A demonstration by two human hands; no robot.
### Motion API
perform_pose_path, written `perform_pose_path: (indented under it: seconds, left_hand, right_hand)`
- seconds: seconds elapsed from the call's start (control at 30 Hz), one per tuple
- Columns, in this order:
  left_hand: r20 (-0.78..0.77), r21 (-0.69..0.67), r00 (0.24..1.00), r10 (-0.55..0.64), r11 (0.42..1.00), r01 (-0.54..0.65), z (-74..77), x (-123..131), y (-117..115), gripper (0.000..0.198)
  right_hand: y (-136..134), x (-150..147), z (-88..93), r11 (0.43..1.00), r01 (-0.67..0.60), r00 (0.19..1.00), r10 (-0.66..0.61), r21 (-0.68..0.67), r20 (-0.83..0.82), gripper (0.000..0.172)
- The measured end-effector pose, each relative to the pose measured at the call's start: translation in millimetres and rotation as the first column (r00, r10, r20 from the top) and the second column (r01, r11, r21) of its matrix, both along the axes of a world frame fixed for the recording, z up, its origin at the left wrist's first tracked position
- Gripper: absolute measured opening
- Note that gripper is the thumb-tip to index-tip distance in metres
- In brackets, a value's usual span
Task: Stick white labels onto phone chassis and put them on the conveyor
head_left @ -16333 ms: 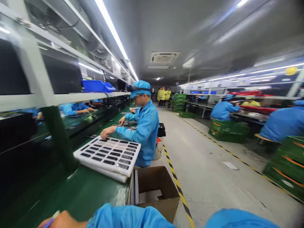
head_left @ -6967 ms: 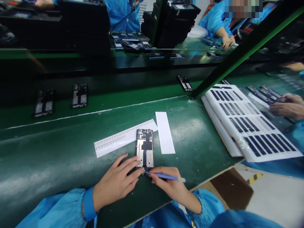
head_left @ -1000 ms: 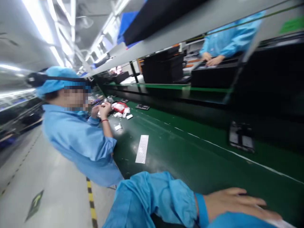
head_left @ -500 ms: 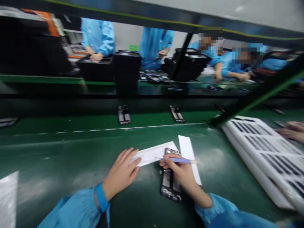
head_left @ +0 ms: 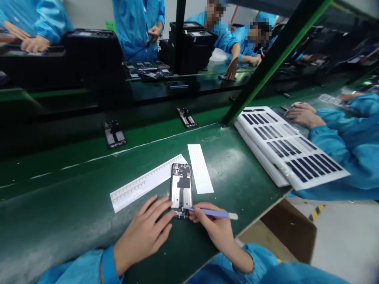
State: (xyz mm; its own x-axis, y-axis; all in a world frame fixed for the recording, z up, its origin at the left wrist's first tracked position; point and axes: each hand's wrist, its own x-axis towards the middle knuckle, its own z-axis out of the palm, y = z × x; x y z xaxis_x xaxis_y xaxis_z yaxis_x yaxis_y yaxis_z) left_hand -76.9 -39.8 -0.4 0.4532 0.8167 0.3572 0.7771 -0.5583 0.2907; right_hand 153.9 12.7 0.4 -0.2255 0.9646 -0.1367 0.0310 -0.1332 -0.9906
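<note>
Tool, pinched in the right hand, points at the phone; spread left hand at its edge should brace it lightly.

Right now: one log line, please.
right hand: holds purple tool at lower end of phone; left hand: at phone's lower left; white strip: right of phone

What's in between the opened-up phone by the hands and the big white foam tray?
A white paper sheet, then a stretch of green tabletop, lies between the phone and the foam tray, as the head view shows.
</note>
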Motion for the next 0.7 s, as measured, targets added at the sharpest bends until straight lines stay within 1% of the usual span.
perform_pose_path:
  seconds: [0.07, 0.17, 0.23, 0.43, 0.7]
  left_hand:
    - [-0.008, -0.032, 0.999, -0.049, 0.998, 0.049, 0.2, 8, 2, 0.028]
    - [-0.025, -0.056, 0.996, -0.086, 0.995, 0.084, -1.8, 10, 7, 0.029]
    - [-0.017, -0.054, 0.996, -0.090, 0.995, 0.089, -3.3, 8, 8, 0.028]
    - [0.031, -0.029, 0.995, -0.091, 0.995, 0.092, -4.4, 8, 9, 0.026]
    - [0.030, -0.072, 0.995, -0.097, 0.993, 0.098, -5.4, 8, 10, 0.028]
  right_hand:
    - [-10, 1, -5.5, 1.000, -0.003, 1.000, 0.002, 0.019, 0.031, 0.031]
    - [-15, -1, -9.9, 0.998, -0.028, 0.997, 0.023, 0.063, 0.078, 0.026]
    - [-15, -2, -10.1, 0.996, -0.041, 0.995, 0.034, 0.077, 0.090, 0.025]
    - [-15, -5, -8.0, 0.996, -0.009, 0.997, 0.002, 0.089, 0.076, 0.020]
    - [-18, -7, -6.2, 0.996, 0.009, 0.996, -0.018, 0.092, 0.092, 0.013]
